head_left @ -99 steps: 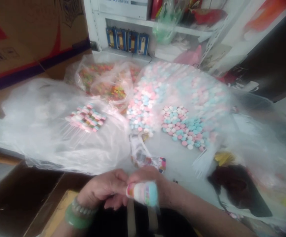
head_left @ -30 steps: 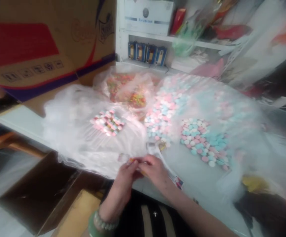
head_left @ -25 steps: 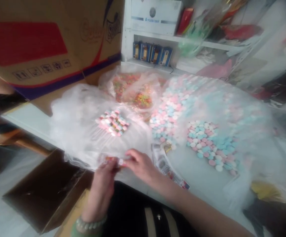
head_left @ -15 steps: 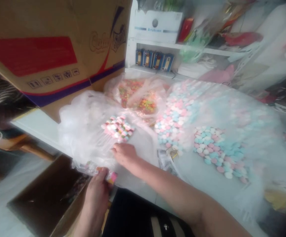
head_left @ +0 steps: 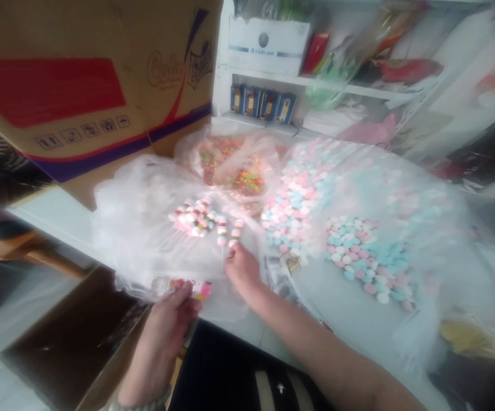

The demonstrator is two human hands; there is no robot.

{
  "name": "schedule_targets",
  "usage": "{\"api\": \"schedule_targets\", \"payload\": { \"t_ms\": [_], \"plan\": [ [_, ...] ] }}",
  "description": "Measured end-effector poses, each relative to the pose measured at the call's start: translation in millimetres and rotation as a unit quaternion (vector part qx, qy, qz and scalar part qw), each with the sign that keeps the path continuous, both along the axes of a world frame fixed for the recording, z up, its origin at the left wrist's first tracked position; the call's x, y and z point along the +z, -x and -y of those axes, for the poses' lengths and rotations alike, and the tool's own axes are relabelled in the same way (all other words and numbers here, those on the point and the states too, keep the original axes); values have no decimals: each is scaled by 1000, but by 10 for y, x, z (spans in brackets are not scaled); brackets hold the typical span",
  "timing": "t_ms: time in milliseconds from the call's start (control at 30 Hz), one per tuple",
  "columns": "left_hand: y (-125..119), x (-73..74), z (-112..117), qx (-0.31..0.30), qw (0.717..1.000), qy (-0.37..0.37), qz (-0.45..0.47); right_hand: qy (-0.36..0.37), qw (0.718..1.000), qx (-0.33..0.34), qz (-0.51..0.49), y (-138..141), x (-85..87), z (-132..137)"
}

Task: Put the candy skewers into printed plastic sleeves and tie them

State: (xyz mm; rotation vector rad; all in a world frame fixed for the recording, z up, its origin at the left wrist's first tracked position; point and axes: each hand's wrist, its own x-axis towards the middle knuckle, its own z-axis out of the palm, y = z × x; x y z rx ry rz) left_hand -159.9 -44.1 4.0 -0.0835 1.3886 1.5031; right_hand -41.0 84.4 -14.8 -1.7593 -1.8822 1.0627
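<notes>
My left hand (head_left: 177, 311) is closed on a small clear plastic packet with pink and yellow print (head_left: 202, 291), near the table's front edge. My right hand (head_left: 243, 267) pinches the lower end of a short candy skewer (head_left: 237, 228), threaded with pink, white and dark pieces. Just left of it lies a second skewer (head_left: 222, 231). Beyond both hands, a pile of similar candy skewers (head_left: 194, 217) rests on a cloudy plastic bag (head_left: 132, 194), their thin white sticks pointing toward me. My fingers partly cover the packet, and blur softens the details.
Large clear bags of pastel candy discs (head_left: 354, 245) spread across the right of the table. A bag of orange and green pieces (head_left: 247, 177) lies behind. A big carton (head_left: 102, 68) stands at the back left, an open box (head_left: 72, 325) sits below, and shelves (head_left: 273, 74) rise behind.
My right hand has moved right, away from the front of the pile, and two skewers now lie apart from it. My left hand keeps the packet, shifted slightly. The view has turned a little.
</notes>
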Motion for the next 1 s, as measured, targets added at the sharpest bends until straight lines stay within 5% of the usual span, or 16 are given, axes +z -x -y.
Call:
{"api": "schedule_targets", "payload": {
  "t_ms": [100,233,433,600,800,1000],
  "plan": [
    [6,-1,-11,50,998,-23,-7,104,976,-105,-163,-125,30,-51],
    [2,64,-69,55,997,-46,0,149,957,-107,-226,-375,159,-2],
    [62,141,-99,46,993,-63,84,122,953,32,-276,-953,350,524],
    [28,140,-125,49,991,-46,114,46,960,50,-271,-1258,357,881],
    [-143,159,-197,25,993,-30,113,-52,958,71,-273,-1315,331,925],
    [-140,176,-174,19,994,-36,99,-1,959,81,-273,-1407,355,904]
  ]
}}
